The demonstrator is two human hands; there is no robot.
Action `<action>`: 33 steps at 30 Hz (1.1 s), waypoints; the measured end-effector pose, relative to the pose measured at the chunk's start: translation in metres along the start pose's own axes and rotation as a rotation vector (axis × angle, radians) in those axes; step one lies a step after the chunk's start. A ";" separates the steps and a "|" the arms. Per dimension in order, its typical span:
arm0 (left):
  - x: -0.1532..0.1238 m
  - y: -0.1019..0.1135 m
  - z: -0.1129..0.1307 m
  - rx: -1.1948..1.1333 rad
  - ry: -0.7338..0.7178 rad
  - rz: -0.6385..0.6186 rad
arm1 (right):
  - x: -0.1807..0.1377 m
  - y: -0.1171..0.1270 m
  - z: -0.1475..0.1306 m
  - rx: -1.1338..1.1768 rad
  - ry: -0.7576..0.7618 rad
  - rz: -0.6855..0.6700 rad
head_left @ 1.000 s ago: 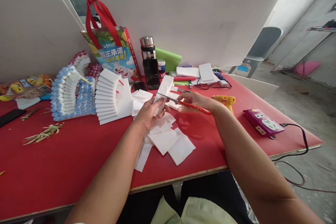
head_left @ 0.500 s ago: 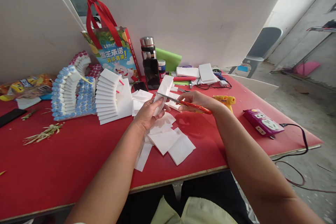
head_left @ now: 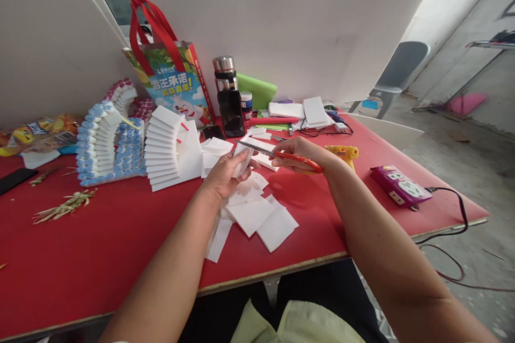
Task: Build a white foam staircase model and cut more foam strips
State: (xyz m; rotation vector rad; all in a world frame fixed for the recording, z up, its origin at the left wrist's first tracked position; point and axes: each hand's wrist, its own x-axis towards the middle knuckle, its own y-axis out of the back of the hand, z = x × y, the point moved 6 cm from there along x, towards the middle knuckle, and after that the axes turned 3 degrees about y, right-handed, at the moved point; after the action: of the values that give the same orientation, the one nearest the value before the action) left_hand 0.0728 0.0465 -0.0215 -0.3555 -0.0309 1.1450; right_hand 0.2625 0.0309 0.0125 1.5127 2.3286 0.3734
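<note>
My left hand point(head_left: 228, 172) is closed on a folded white tissue point(head_left: 243, 163), pinched between thumb and fingers. In my right hand point(head_left: 300, 153) is a pair of scissors point(head_left: 298, 159) with orange handles. Their blades point left and lie across the top end of the tissue, just above my left thumb. The blades look closed or nearly so. Below my hands, several loose white tissues point(head_left: 250, 213) overlap on the red table point(head_left: 153, 246). A further stack of white tissues point(head_left: 216, 148) lies just left of my left hand.
A fan-shaped white stepped model point(head_left: 163, 153) and a blue-and-white one point(head_left: 96, 144) stand left. Behind are a printed bag point(head_left: 173, 83), a thermos point(head_left: 224, 72) and a phone point(head_left: 230, 113). A yellow glue gun point(head_left: 344, 154) and a purple power strip point(head_left: 400, 187) lie right.
The upper part of the tissue that stuck up past the scissor blades is gone from my left hand. White pieces lie just behind the blades. The view has shifted slightly.
</note>
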 end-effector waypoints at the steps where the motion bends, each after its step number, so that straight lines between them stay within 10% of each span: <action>1: 0.000 0.000 0.000 0.002 0.000 -0.002 | 0.001 0.000 0.000 0.010 0.020 0.001; 6: 0.001 0.005 0.006 -0.062 -0.046 0.066 | 0.008 0.007 0.007 -0.013 0.074 0.165; 11: 0.003 0.023 0.019 -0.118 -0.212 0.302 | 0.011 0.033 0.022 -0.611 -0.136 0.551; 22: -0.002 0.055 0.029 0.374 -0.529 0.673 | 0.004 0.035 0.026 -0.980 -0.397 0.473; 28: -0.015 0.027 0.042 0.729 -0.838 0.562 | 0.024 0.001 0.011 -0.907 0.051 0.398; 33: -0.003 0.009 0.028 1.099 -0.746 0.350 | 0.038 -0.019 0.018 -0.904 0.082 0.339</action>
State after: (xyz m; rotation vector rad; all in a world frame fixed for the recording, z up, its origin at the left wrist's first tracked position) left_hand 0.0576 0.0543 0.0028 1.0815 0.0107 1.4076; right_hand 0.2405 0.0588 -0.0165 1.3769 1.5391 1.3635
